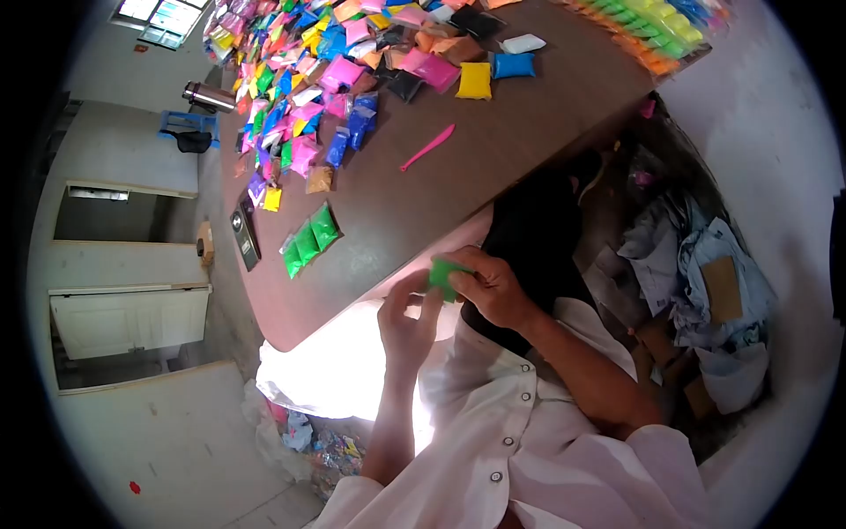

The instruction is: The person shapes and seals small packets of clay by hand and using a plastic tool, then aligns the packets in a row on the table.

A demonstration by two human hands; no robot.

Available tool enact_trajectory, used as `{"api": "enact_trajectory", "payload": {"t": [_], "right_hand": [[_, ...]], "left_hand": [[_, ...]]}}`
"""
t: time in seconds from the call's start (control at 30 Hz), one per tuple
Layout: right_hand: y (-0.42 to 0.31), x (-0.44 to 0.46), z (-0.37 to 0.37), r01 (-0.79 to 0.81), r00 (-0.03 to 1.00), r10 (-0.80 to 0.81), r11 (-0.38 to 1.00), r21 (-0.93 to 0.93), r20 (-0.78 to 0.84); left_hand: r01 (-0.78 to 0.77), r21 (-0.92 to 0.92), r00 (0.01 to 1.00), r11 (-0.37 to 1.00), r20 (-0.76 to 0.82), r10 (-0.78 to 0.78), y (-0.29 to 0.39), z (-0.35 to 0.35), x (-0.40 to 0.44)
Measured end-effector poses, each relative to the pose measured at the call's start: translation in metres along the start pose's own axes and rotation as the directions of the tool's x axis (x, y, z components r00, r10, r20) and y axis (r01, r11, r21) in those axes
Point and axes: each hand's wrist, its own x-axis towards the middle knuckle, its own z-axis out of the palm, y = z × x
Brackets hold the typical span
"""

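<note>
A small green packet (446, 275) is held in front of my body, just off the table's near edge. My right hand (495, 289) pinches it between thumb and fingers from the right. On its other side, my left hand (411, 324) has its bent fingers against the packet's left edge. On the table, a joined strip of green packets (310, 240) lies to the left of my hands. A pink plastic modelling knife (427, 148) rests farther up the tabletop.
A large heap of colourful packets (344, 75) covers the far side of the brown table (388, 212). A dark flat case (244, 234) and a metal flask (210, 97) stand near its left edge. Crumpled bags and cardboard (705, 282) fill the floor at right.
</note>
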Motion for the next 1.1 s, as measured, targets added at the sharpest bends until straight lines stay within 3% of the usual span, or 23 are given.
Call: {"api": "enact_trajectory", "payload": {"t": [0.07, 0.17, 0.27, 0.37, 0.6, 0.77, 0.9, 1.1], "right_hand": [[-0.009, -0.001, 0.004, -0.059, 0.994, 0.065, 0.996, 0.065, -0.083], [-0.006, 0.005, 0.015, -0.053, 0.992, 0.068, 0.988, 0.143, -0.102], [-0.008, 0.006, 0.009, -0.093, 0.991, 0.096, 0.995, 0.031, -0.089], [-0.007, 0.007, 0.010, -0.083, 0.992, 0.089, 0.994, 0.072, -0.092], [-0.008, 0.004, 0.013, -0.096, 0.994, 0.096, 0.995, 0.003, -0.059], [-0.006, 0.004, 0.010, -0.100, 0.994, 0.100, 0.995, -0.012, -0.049], [-0.003, 0.002, 0.014, -0.032, 0.997, 0.029, 0.999, -0.040, -0.068], [-0.016, 0.003, 0.013, -0.119, 0.992, 0.117, 0.993, -0.027, -0.055]], "left_hand": [[0.256, -0.217, 0.960, 0.942, 0.172, -0.221, -0.004, -0.002, 0.000], [0.300, -0.236, 0.953, 0.924, 0.112, -0.280, -0.004, -0.013, 0.000], [0.320, -0.333, 0.947, 0.887, 0.105, -0.302, -0.007, -0.007, -0.001], [0.297, -0.412, 0.955, 0.861, 0.125, -0.269, -0.009, -0.005, 0.000], [0.345, -0.403, 0.938, 0.848, 0.146, -0.313, -0.017, -0.005, -0.002], [0.328, -0.528, 0.941, 0.783, 0.108, -0.321, -0.010, 0.000, 0.000], [0.343, -0.502, 0.937, 0.794, 0.131, -0.323, -0.012, -0.001, -0.001], [0.265, -0.401, 0.963, 0.877, 0.063, -0.262, -0.013, 0.000, -0.001]]}}
